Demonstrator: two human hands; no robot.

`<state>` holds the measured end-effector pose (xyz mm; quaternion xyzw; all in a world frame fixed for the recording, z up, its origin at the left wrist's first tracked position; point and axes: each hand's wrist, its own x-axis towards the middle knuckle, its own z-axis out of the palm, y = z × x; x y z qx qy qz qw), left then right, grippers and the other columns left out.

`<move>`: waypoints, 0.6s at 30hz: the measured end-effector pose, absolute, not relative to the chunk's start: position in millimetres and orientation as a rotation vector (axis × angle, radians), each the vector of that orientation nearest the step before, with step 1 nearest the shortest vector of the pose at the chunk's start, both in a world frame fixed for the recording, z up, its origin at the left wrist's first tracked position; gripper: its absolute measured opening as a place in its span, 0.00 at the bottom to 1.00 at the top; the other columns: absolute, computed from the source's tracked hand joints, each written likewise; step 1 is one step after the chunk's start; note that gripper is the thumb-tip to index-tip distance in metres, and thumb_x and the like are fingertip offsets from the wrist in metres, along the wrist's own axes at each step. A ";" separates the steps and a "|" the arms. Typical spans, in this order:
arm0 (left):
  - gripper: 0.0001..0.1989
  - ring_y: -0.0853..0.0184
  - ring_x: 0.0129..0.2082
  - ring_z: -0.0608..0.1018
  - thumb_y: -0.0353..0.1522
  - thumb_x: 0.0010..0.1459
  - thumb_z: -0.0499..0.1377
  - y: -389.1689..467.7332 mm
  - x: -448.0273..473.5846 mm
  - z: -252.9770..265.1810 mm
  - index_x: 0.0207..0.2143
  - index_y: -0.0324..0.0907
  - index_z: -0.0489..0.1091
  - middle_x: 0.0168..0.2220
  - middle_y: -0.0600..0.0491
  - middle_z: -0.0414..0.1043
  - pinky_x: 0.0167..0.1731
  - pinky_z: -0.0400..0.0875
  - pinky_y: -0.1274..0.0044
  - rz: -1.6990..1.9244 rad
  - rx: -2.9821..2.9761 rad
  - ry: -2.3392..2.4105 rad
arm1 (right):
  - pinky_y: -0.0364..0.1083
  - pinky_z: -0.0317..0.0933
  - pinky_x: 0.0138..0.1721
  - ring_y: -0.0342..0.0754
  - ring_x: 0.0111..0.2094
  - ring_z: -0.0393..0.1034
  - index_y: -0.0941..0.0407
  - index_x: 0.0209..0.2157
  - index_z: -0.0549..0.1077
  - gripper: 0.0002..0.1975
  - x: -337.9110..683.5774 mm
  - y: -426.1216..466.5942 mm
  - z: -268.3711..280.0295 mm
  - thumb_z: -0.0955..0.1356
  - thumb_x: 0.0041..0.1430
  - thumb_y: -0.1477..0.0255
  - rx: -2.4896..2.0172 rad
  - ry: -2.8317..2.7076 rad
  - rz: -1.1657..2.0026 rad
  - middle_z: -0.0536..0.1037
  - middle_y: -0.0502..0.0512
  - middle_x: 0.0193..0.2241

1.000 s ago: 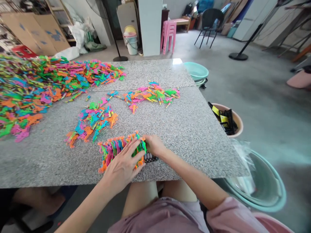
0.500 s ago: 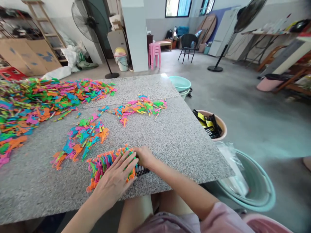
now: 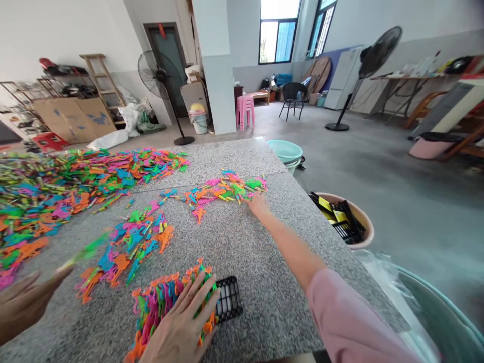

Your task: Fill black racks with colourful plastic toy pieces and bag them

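My left hand [image 3: 185, 317] lies flat, fingers spread, over a row of bright plastic pieces [image 3: 161, 297] standing in a black plastic rack [image 3: 229, 297]. The rack's right end shows bare openings. My right arm stretches forward, and my right hand [image 3: 259, 202] touches the right end of a small heap of coloured plastic pieces [image 3: 223, 190]. Its fingers look bent together; what they hold, if anything, is too small to make out. Another loose cluster of pieces [image 3: 132, 237] lies beyond the rack, to the left.
At the left edge, another person's hand [image 3: 26, 302] holds a blurred green piece [image 3: 91, 248]. A large pile of pieces [image 3: 75, 176] covers the table's far left. Past the right edge stand a tub of black racks [image 3: 368, 227] and green basins [image 3: 285, 148].
My right hand has left the rack and moved forward to the small heap. My left hand stays on the rack. Another person's hand has come in at left. The view has tilted up.
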<state>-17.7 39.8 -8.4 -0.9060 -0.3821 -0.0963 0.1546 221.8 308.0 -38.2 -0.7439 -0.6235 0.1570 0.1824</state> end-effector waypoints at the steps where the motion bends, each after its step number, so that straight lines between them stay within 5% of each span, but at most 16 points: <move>1: 0.27 0.55 0.62 0.68 0.33 0.61 0.55 39.6 -17.1 -8.1 0.63 0.45 0.62 0.63 0.50 0.64 0.53 0.74 0.67 -0.276 -2.595 -1.107 | 0.51 0.63 0.49 0.59 0.51 0.71 0.71 0.56 0.64 0.25 224.5 317.3 -38.4 0.66 0.63 0.69 -2.119 -1.761 0.456 0.67 0.80 0.54; 8: 0.22 0.53 0.65 0.62 0.31 0.64 0.54 34.8 -9.2 5.3 0.60 0.40 0.65 0.65 0.48 0.61 0.58 0.68 0.62 -0.238 -2.642 -1.141 | 0.51 0.62 0.51 0.59 0.53 0.69 0.67 0.43 0.74 0.13 263.3 288.2 -55.1 0.61 0.61 0.82 -2.216 -1.863 0.527 0.75 0.75 0.47; 14: 0.20 0.58 0.65 0.62 0.30 0.65 0.56 37.7 -8.8 13.7 0.60 0.43 0.65 0.65 0.48 0.61 0.63 0.62 0.63 -0.196 -2.875 -1.232 | 0.50 0.73 0.34 0.48 0.30 0.76 0.59 0.47 0.68 0.19 265.1 154.8 -76.8 0.70 0.54 0.70 -1.523 -1.533 1.201 0.78 0.57 0.36; 18: 0.19 0.56 0.67 0.58 0.31 0.66 0.55 36.4 -9.2 12.0 0.59 0.43 0.65 0.67 0.46 0.57 0.63 0.61 0.60 -0.257 -2.909 -1.293 | 0.50 0.74 0.33 0.49 0.29 0.77 0.56 0.38 0.71 0.14 218.5 61.3 -89.2 0.68 0.55 0.61 -1.194 -1.354 1.524 0.79 0.54 0.29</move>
